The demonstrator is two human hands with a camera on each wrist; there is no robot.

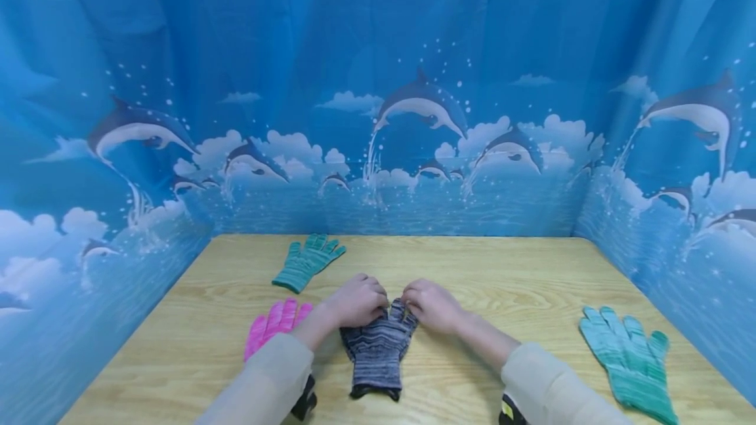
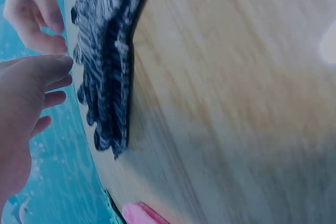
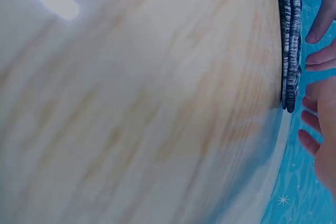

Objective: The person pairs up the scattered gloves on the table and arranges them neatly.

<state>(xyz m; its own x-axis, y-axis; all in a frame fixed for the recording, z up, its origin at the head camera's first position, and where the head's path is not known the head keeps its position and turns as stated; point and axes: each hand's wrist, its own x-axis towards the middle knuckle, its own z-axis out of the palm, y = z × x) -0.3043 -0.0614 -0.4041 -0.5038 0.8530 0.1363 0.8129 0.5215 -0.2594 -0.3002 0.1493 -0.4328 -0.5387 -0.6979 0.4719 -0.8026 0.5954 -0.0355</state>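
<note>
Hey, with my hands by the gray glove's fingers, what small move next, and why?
Perhaps pinch one finger end of the gray glove with your right hand: it and your left hand are close to those ends, and the wrist views seem to show both holding nothing.

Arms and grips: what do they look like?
Pale left sleeve and right sleeve, both ending on the forearm. Left grip and right grip are bare, ungloved. A black piece shows by the left sleeve; another, yellow-marked, by the right.
</note>
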